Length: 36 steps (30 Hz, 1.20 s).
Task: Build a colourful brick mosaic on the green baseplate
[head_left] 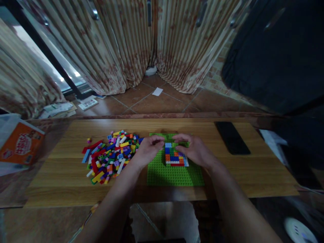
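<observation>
A green baseplate [174,173] lies on the wooden table [162,192] in front of me. On its upper middle stands a small block of joined bricks [175,156] in blue, orange, red, white and green. My left hand [148,150] rests on the plate's left edge, fingers curled toward the top of the block. My right hand [193,148] lies on the plate's right side, fingers bent and pressed against the block's upper right. Whether either hand pinches a loose brick is hidden. A pile of loose coloured bricks [111,155] lies just left of my left hand.
A black phone [231,137] lies flat at the table's back right. An orange box [21,143] sits off the table's left end. Striped curtains [126,44] hang behind, over a tiled floor with papers [60,108]. A dark cloth [275,54] hangs at the right.
</observation>
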Tool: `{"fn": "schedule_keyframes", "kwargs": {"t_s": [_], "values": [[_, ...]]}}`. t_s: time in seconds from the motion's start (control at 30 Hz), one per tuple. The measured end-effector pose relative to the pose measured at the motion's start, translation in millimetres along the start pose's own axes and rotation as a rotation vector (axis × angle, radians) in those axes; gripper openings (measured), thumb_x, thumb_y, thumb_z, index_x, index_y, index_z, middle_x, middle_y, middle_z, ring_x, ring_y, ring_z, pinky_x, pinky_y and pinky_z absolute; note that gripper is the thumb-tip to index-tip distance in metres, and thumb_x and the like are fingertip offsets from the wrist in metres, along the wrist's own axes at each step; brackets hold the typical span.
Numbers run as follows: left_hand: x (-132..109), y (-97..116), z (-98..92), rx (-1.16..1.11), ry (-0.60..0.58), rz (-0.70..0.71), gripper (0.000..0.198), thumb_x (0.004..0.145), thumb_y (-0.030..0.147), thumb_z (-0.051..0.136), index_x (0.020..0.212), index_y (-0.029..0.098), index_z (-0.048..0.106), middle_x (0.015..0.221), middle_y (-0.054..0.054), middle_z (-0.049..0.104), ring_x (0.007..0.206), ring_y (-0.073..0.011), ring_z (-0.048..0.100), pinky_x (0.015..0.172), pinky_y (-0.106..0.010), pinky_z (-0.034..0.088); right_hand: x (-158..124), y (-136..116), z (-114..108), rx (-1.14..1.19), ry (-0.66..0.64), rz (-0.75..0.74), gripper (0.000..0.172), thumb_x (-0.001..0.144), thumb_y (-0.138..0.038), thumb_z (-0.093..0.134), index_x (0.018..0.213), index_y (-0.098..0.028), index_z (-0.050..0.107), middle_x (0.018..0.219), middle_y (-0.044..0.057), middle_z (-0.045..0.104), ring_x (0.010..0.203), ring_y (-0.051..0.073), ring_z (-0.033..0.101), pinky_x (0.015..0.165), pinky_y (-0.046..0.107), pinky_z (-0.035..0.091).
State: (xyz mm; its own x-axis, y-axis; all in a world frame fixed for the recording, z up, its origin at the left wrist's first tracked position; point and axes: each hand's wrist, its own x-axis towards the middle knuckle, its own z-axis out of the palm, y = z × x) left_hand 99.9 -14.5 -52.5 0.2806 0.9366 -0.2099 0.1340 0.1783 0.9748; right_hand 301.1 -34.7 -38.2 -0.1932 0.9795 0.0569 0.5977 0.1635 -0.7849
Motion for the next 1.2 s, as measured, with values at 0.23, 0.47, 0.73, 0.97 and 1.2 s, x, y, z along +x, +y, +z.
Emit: {"fn": "schedule_keyframes", "kwargs": {"t_s": [0.23,0.47,0.73,0.97,1.2], "values": [[-3,5,-0.4,0.008,-0.009,-0.031,0.016,0.073,0.024,0.064,0.087,0.016,0.069,0.069,0.001,0.063,0.059,-0.0108,0.051,0.058,-0.023,0.039,-7,-3,0,0.010,-0.044,-0.009,0.030,0.076,-0.023,0.067,0.106,-0.022,0.068,0.087,0.003,0.069,0.079,0.017,0.064,0.073,0.032,0.050],[-3,0,-2.1,0.045,-0.025,0.020,0.016,0.071,0.020,0.064,0.086,0.017,0.070,0.068,0.001,0.064,0.064,-0.0127,0.055,0.063,-0.024,0.043,-9,-8,6,-0.067,-0.067,-0.073,0.024,0.075,-0.021,0.067,0.099,-0.024,0.068,0.081,0.000,0.066,0.073,0.016,0.061,0.068,0.030,0.048],[-3,2,-3.2,0.106,-0.041,0.054,0.016,0.071,0.020,0.064,0.085,0.017,0.071,0.077,-0.001,0.069,0.074,-0.0149,0.060,0.071,-0.026,0.046,-8,-8,6,0.059,-0.092,-0.058,0.024,0.078,-0.021,0.065,0.101,-0.024,0.068,0.083,0.000,0.068,0.075,0.015,0.063,0.071,0.029,0.050],[-2,1,-2.3,0.109,-0.044,0.074,0.016,0.072,0.022,0.063,0.085,0.017,0.071,0.080,-0.002,0.070,0.075,-0.0159,0.062,0.070,-0.026,0.047,-6,-13,13,0.158,-0.077,-0.049,0.018,0.078,-0.021,0.063,0.095,-0.022,0.068,0.080,0.000,0.068,0.074,0.014,0.063,0.070,0.028,0.051],[-3,2,-2.7,0.093,-0.060,0.062,0.016,0.071,0.018,0.065,0.086,0.017,0.071,0.082,-0.003,0.072,0.077,-0.0165,0.064,0.075,-0.027,0.049,-5,-9,13,0.038,-0.047,-0.089,0.018,0.078,-0.019,0.064,0.096,-0.023,0.067,0.083,0.001,0.068,0.074,0.015,0.063,0.071,0.030,0.051]]}}
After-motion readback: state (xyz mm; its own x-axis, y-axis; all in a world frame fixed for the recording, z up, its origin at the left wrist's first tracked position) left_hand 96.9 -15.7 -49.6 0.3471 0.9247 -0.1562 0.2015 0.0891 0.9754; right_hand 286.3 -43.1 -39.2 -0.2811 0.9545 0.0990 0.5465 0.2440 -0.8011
